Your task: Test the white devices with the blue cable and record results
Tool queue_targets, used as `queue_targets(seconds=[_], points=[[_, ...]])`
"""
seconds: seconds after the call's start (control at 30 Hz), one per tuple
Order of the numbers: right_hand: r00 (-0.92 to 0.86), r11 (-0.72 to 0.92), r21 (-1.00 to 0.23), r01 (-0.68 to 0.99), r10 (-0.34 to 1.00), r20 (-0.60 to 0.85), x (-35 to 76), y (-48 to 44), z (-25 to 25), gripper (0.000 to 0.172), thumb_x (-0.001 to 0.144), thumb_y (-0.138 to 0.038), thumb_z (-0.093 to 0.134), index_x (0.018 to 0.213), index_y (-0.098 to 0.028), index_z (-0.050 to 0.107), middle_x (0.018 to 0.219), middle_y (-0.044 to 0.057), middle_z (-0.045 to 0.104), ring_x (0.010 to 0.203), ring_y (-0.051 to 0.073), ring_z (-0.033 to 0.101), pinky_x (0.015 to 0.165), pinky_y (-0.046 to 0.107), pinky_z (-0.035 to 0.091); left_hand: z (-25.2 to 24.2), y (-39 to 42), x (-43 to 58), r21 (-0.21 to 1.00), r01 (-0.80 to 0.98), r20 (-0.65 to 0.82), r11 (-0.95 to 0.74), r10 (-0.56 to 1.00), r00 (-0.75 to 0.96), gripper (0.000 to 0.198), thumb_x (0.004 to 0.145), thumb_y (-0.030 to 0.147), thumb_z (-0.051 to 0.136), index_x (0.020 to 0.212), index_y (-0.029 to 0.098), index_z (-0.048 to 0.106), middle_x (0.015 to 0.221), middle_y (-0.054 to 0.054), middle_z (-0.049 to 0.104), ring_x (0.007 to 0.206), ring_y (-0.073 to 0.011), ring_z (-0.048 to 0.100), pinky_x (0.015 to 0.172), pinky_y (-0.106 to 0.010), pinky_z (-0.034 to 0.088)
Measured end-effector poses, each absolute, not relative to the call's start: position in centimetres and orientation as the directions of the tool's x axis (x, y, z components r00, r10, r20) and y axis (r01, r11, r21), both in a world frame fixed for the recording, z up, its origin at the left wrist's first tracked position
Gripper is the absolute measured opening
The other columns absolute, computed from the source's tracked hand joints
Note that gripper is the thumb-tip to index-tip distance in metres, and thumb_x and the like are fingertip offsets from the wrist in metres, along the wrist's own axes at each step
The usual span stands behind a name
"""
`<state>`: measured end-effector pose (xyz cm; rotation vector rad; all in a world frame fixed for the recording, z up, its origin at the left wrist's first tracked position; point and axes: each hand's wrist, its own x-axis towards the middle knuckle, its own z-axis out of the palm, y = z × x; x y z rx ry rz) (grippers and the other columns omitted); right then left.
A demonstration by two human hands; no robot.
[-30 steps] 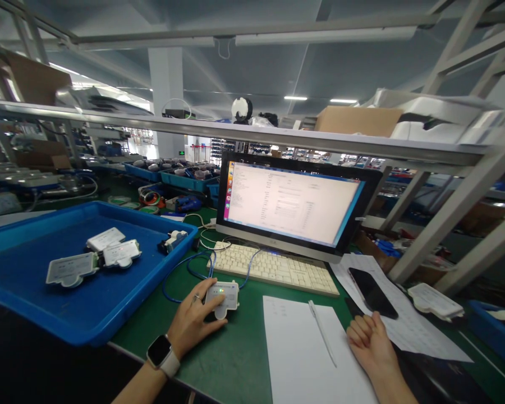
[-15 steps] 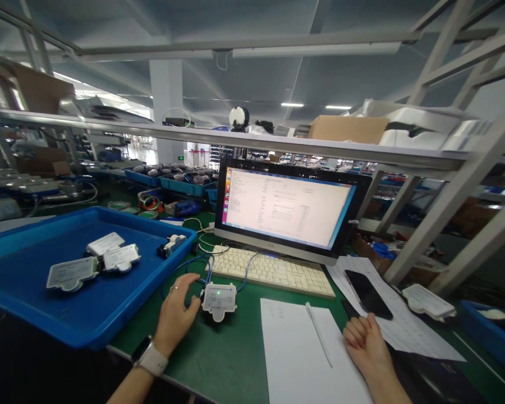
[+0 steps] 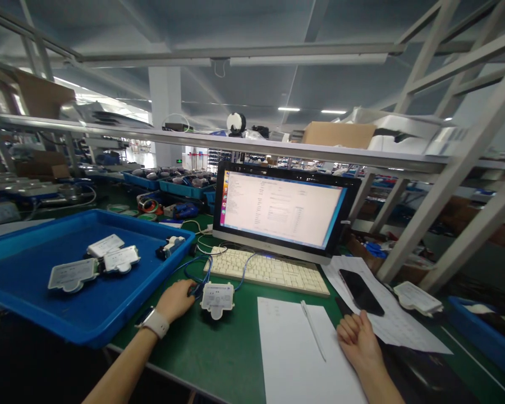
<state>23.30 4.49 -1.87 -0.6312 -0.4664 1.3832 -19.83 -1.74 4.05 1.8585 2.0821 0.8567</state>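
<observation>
My left hand, a watch on its wrist, pinches the plug end of a blue cable just left of a small white module with a printed label. Whether the plug touches the module is hard to make out. The module lies flat on the green bench, with another blue cable running up from its right side. My right hand rests with curled fingers on the right edge of a white paper sheet, seemingly holding nothing. A pen lies on that sheet.
A blue tray with several white modules stands at left. Behind are a keyboard and a lit monitor. A phone lies on papers at right, near another module. A shelf spans above.
My left hand has closed from an open-fingered pose onto the cable plug and sits slightly lower at the wrist. The module's green light, lit before, is off. My right hand stays curled.
</observation>
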Motion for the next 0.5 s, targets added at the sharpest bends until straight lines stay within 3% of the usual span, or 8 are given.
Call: queue_targets(seconds=[0.2, 0.33, 0.5], points=[[0.151, 0.047, -0.630, -0.775, 0.982, -0.113, 22.8, 4.5, -1.3, 0.050, 0.081, -0.045, 0.055, 0.052, -0.021, 0.022, 0.039, -0.011, 0.017, 0.030, 0.005, 0.014, 0.028, 0.023, 0.007, 5.7, -2.3, -20.1, 0.698, 0.703, 0.317, -0.135, 0.939, -0.134, 0.043, 0.077, 0.043, 0.047, 0.107, 0.015, 0.056, 0.100, -0.008, 0.065, 0.086, -0.0209, 0.063, 0.076, -0.034, 0.052], [0.163, 0.027, -0.576, -0.817, 0.969, -0.185, 22.5, 4.2, -0.8, 0.048, 0.083, -0.044, 0.052, 0.052, -0.020, 0.024, 0.038, -0.011, 0.022, 0.030, 0.005, 0.017, 0.028, 0.022, 0.007, 5.3, -2.8, -18.2, 0.746, 0.618, 0.373, -0.247, 0.924, -0.081, 0.040, 0.079, 0.046, 0.049, 0.105, 0.017, 0.057, 0.103, -0.007, 0.064, 0.092, -0.0202, 0.062, 0.079, -0.032, 0.052], [0.134, 0.030, -0.597, -0.802, 0.982, -0.131, 22.8, 4.2, -1.0, 0.050, 0.082, -0.045, 0.053, 0.051, -0.020, 0.022, 0.039, -0.011, 0.019, 0.030, 0.005, 0.015, 0.028, 0.022, 0.009, 4.4, -2.8, -17.0, 0.747, 0.600, 0.433, -0.285, 0.894, -0.114, 0.037, 0.077, 0.045, 0.052, 0.103, 0.018, 0.059, 0.101, -0.007, 0.065, 0.090, -0.0222, 0.061, 0.084, -0.039, 0.050]])
